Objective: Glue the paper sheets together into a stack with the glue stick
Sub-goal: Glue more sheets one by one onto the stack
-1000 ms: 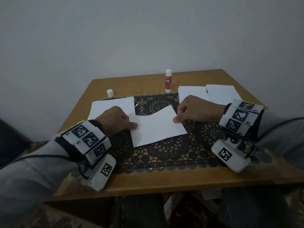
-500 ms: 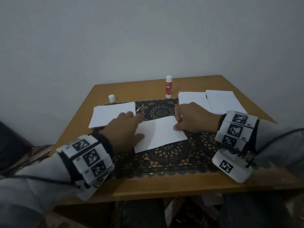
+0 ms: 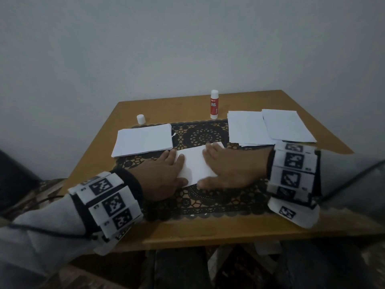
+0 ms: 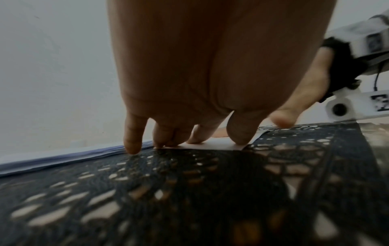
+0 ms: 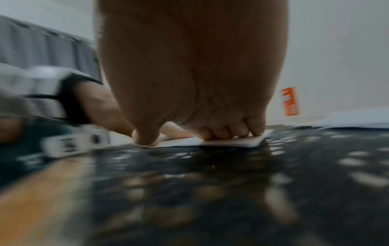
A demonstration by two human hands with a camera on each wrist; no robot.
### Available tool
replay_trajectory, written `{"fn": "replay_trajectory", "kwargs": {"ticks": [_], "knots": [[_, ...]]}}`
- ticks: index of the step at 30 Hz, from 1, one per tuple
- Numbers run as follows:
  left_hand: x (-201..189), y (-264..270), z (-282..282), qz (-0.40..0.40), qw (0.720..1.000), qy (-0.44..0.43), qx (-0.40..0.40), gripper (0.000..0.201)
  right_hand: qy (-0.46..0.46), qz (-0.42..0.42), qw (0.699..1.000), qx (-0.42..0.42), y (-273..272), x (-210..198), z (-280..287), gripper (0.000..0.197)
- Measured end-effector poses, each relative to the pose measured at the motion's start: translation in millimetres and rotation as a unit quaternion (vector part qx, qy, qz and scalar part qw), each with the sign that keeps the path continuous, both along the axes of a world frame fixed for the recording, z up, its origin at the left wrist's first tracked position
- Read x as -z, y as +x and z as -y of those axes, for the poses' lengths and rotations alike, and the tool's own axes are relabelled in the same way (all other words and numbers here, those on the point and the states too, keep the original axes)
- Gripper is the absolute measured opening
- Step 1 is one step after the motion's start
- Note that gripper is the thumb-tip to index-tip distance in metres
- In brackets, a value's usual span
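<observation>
Wooden table | lace mat | flat hands press white sheet

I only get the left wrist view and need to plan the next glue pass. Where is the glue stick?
Observer: The glue stick stands upright on the table, just beyond the mat's far edge.
Operator: Is it capped?
Observer: A small white cap stands apart from it, further to the person's left.
Operator: More sheets anywhere?
Observer: Two piles lie side by side at the person's right, partly overlapping.
</observation>
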State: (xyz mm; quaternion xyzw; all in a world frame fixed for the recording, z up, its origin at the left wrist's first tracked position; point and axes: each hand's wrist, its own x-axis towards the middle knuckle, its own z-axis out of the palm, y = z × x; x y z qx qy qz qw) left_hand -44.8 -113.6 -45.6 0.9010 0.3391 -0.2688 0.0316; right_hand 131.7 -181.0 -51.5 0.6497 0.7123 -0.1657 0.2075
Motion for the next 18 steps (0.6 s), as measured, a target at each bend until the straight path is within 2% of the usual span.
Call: {"fn": "replay_trajectory", "kwargs": {"ticks": [2,7,11,15,18], "knots": [[-1,0,0,0.0,1.0,0.002,0.001,0.07,-0.019,-0.017,0.999,-0.03,-6,1,7,0.1],[-1,1,2,-0.003,1.0,0.001,-0.003,0.07,0.007,-0.012,1.0,0.015,0,-5,-5,0.098],[-4,0,1,0.006,1.0,-0.002,-0.008,0.071,-0.016,-0.01,0.999,-0.051,-17,-1,2,0.097],[-6,-1,-5,0.017,1.0,-0.006,-0.014,0.072,-0.005,-0.016,1.0,0.007,-16,-11,-11,0.097],[-7,-2,-4,0.022,1.0,-0.005,-0.008,0.07,-0.018,-0.008,0.999,-0.036,-29,-5,-2,0.099]]}}
